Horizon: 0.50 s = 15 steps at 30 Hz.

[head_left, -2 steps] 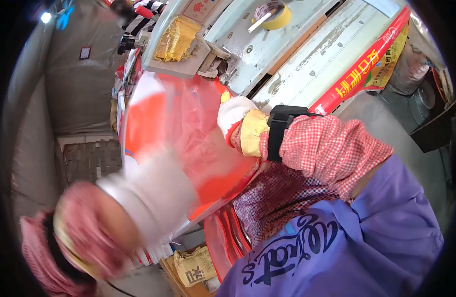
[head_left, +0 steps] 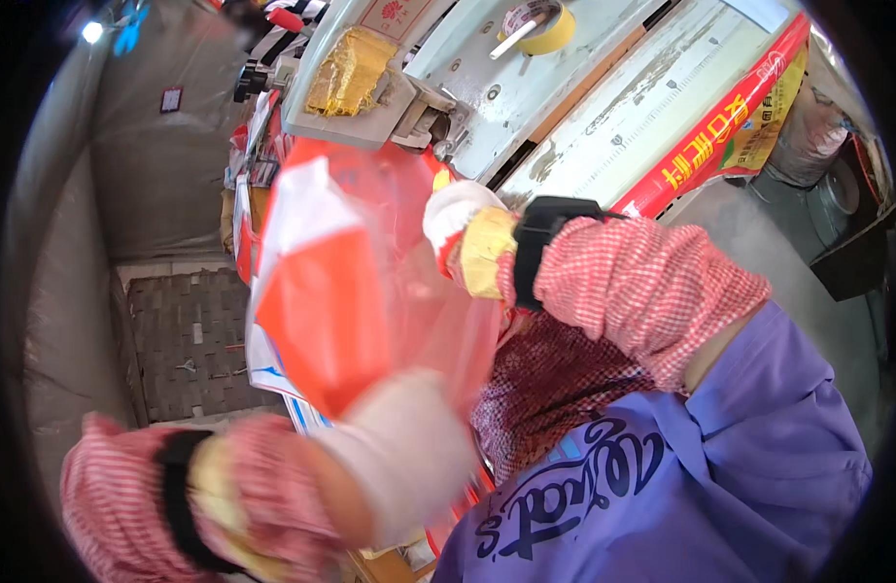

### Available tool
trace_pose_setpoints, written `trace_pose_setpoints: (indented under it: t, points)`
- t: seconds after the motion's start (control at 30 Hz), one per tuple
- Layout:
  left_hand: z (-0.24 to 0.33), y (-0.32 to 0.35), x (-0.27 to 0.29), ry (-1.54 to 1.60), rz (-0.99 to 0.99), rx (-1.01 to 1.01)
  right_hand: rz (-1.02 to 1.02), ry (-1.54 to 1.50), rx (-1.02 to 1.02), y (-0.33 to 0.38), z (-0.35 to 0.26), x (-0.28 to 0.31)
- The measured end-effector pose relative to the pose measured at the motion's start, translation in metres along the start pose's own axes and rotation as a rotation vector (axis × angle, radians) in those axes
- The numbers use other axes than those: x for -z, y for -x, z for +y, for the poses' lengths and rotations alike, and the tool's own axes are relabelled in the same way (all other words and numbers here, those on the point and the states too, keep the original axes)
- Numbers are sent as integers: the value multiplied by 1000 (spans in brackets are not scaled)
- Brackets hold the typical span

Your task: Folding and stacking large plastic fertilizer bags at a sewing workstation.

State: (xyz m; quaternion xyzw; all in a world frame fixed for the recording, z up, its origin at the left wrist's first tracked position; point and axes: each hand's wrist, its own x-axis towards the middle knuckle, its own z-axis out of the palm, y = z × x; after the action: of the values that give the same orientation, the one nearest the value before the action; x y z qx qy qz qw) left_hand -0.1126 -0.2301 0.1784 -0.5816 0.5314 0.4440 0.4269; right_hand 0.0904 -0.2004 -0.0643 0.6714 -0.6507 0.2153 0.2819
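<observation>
A red and white plastic sack (head_left: 336, 316) hangs below the head of a pale grey machine that looks like a sewing machine (head_left: 346, 117). My right hand (head_left: 460, 209), in a white glove with a yellow fingertip, is closed at the sack's right edge, just under the machine's metal parts (head_left: 436, 128). My left hand (head_left: 409, 452), also white-gloved, is at the sack's lower end. Motion blurs it and its fingers cannot be made out. The sack is lifted and folded, its white part turned up.
A yellow tape roll (head_left: 545, 29) lies on the machine bed. Yellow cloth (head_left: 349, 73) is bound on the machine head. A red and yellow printed strip (head_left: 720, 126) edges the table at the right. A woven brown panel (head_left: 190, 335) lies low at the left.
My left hand has swept rightward and down, toward my body. The sack's left side has lifted and folded over toward the right. My right hand has hardly moved.
</observation>
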Motion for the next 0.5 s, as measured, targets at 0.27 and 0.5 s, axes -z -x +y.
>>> trace_pose_setpoints:
  t: [0.27,0.5]
  points:
    - [-41,-36,40,11,61,44,77,280,-184,21,-19,16]
    - [-97,62,57,-199,40,501,131,579,-325,35,-62,16]
